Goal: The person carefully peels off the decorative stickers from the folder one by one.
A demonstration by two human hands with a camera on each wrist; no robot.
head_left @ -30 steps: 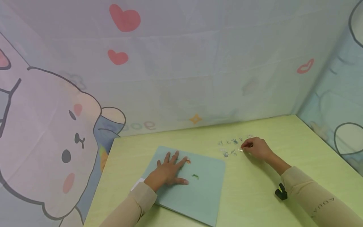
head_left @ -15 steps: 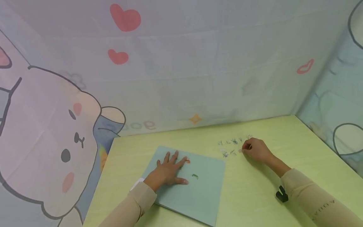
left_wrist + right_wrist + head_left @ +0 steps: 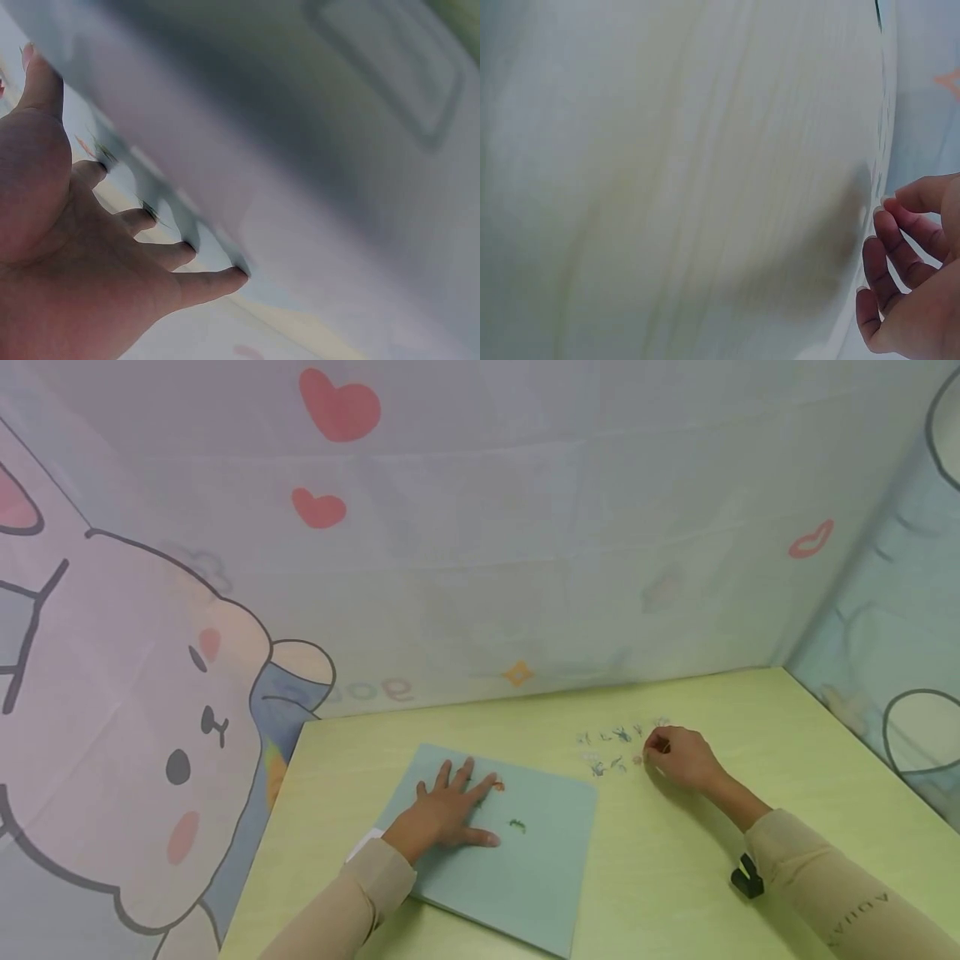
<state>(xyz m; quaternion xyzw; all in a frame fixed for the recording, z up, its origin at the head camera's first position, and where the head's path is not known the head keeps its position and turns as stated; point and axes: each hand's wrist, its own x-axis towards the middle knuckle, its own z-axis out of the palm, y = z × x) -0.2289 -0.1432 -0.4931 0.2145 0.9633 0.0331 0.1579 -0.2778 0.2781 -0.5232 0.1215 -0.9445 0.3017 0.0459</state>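
My left hand (image 3: 446,814) rests spread on a pale blue-green flat board (image 3: 525,893); its fingers are straight. Small stickers lie on the board: an orange one (image 3: 499,786) at the index fingertip and a green leafy one (image 3: 517,825) right of the thumb. To the right, my right hand (image 3: 682,756) brings thumb and index finger together at the edge of a small pinkish clear sticker (image 3: 637,760) on the table. It seems to pinch that edge, though the contact is tiny. In the right wrist view the fingertips (image 3: 886,201) meet low over the tabletop.
Several small clear stickers with bluish drawings (image 3: 622,734) lie in two rows left of the right hand. A black clip-like object (image 3: 747,877) sits by the right sleeve. The yellow-green table (image 3: 652,877) ends at a printed cloth wall (image 3: 480,593).
The sticker at my right fingertips, shiny and tilted a second ago, now looks flat and pinkish. My right hand has shifted very slightly right. My left hand has stayed in place.
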